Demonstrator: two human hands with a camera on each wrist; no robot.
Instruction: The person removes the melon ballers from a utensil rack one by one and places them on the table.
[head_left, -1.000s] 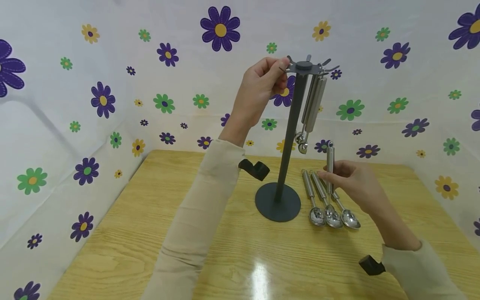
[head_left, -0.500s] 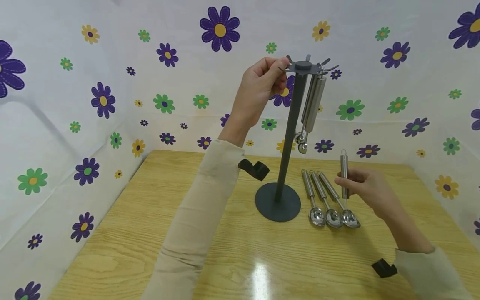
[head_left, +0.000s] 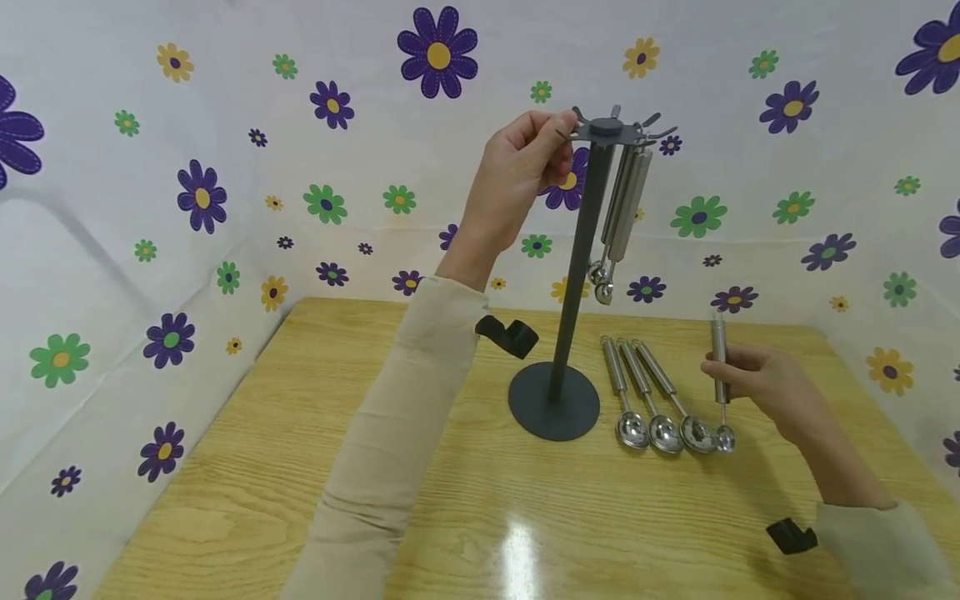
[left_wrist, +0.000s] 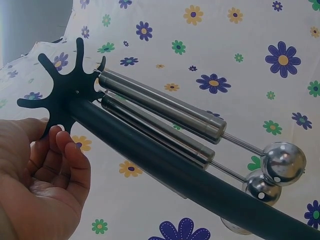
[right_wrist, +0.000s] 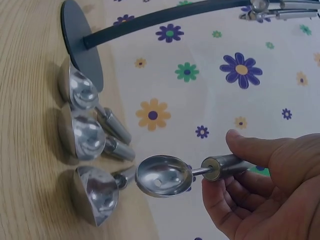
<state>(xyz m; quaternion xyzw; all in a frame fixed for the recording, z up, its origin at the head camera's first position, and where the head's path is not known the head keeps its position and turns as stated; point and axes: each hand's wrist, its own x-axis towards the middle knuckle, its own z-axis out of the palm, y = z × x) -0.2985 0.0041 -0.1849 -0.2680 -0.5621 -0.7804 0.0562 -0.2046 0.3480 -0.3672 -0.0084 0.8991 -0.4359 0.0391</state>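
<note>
My left hand (head_left: pixel 513 175) pinches one arm of the hooked top (head_left: pixel 606 127) of a dark utensil stand. From other hooks hang several steel melon ballers (left_wrist: pixel 162 107), small round bowls downward. In the head view my right hand (head_left: pixel 783 396) grips a melon baller (head_left: pixel 720 358) by its handle, which stands upright with the bowl at the bottom. The right wrist view shows its small bowl (right_wrist: pixel 164 176), with a hole in it, between my hand and the scoops on the table. The palm side of my right hand hides part of the handle.
Three larger steel scoops (head_left: pixel 664 433) lie side by side on the wooden table (head_left: pixel 300 467), right of the stand's round base (head_left: pixel 553 421). A white cloth (head_left: pixel 360 50) with printed flowers hangs behind and at both sides.
My right hand has moved right with the melon baller, from over the scoops to beside the rightmost one. My left hand keeps its pinch on the stand's hook arm.
</note>
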